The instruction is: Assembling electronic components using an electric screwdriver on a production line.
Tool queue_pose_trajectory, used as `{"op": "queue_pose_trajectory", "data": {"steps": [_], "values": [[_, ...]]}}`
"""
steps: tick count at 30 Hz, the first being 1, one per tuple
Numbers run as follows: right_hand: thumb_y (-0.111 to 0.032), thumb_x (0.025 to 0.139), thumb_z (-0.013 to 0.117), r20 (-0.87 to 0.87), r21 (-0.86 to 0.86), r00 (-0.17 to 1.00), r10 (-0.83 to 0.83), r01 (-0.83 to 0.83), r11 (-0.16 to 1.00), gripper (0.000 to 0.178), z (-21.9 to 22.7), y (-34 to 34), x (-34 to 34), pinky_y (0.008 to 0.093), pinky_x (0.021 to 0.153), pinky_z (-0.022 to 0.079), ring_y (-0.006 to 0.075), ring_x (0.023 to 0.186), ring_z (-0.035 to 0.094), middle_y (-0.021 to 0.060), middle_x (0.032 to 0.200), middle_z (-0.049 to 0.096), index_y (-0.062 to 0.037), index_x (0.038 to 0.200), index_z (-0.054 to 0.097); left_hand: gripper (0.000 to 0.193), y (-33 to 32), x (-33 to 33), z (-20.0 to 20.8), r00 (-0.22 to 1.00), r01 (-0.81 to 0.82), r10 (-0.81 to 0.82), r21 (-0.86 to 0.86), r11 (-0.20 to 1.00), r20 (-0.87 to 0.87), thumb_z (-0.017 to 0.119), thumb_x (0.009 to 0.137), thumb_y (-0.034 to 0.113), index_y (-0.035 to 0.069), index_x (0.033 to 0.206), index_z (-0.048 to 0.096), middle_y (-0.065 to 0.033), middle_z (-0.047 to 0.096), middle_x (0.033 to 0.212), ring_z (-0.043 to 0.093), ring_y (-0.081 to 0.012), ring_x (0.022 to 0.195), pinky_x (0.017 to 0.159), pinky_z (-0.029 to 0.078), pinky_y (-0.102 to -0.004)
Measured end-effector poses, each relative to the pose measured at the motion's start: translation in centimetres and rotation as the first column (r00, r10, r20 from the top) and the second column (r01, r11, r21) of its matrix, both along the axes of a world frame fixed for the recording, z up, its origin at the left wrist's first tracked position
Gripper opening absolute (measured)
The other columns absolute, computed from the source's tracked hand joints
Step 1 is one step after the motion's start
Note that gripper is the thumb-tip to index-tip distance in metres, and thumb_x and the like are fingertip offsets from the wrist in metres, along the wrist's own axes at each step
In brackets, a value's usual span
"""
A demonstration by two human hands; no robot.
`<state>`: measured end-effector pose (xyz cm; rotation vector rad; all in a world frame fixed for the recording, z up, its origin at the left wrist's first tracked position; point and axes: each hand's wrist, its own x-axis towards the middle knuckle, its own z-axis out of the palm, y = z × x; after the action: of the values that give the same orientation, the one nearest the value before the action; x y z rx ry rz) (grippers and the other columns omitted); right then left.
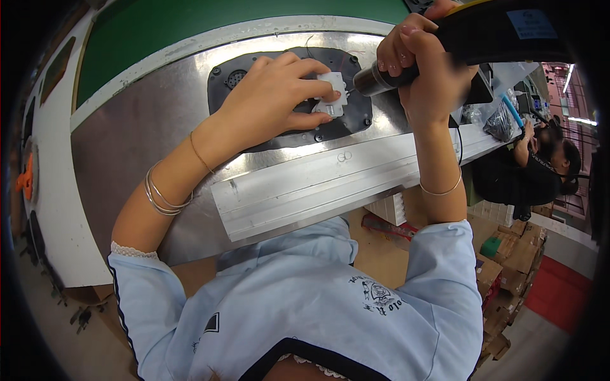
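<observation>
A black plastic panel with rounded corners lies on the metal worktop; a round grille shows at its left end and thin wires at its far edge. On the panel sits a small white plastic part. The thumb and fingers of my left hand grip that part and hide some of it. Raised at the right, my right hand is wrapped round a black heat gun with a silver metal nozzle. The nozzle points left at the white part, a short gap away.
A ridged aluminium rail runs along the near edge of the metal worktop. Beyond it lies a green surface. At the right are a plastic bag, a seated person and cardboard boxes on the floor.
</observation>
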<state>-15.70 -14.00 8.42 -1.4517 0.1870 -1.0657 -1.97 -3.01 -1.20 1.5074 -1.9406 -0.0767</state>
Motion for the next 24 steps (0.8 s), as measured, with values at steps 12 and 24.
{"op": "queue_pose_trajectory", "data": {"steps": [12, 24], "values": [[-0.002, 0.083, 0.055, -0.13, -0.193, 0.991, -0.041, 0.015, 0.981, 0.027, -1.0, -2.5, -1.4, 0.0296, 0.044, 0.039, 0.0146, 0.044, 0.043, 0.0047, 0.057, 0.042, 0.0018, 0.108, 0.045, 0.024, -0.1, -0.1, 0.5, 1.0, 0.012, -0.012, 0.024, 1.0, 0.001, 0.069, 0.08, 0.036, 0.022, 0.1, 0.07, 0.0016, 0.06, 0.114, 0.054, -0.021, 0.104, 0.088, 0.039, -0.0386], [0.006, 0.081, 0.052, 0.057, -0.278, 0.957, -0.286, 0.29, 0.916, 0.022, 4.3, -8.3, -10.9, 0.0327, 0.053, 0.041, 0.0178, 0.052, 0.047, 0.0056, 0.062, 0.043, -0.0043, 0.1, 0.051, 0.025, -0.4, -0.1, 0.7, 1.0, 0.014, -0.014, 0.023, 1.0, 0.014, 0.07, 0.08, 0.034, 0.019, 0.1, 0.07, -0.001, 0.061, 0.114, 0.055, -0.0218, 0.1, 0.086, 0.041, -0.0366]]}}
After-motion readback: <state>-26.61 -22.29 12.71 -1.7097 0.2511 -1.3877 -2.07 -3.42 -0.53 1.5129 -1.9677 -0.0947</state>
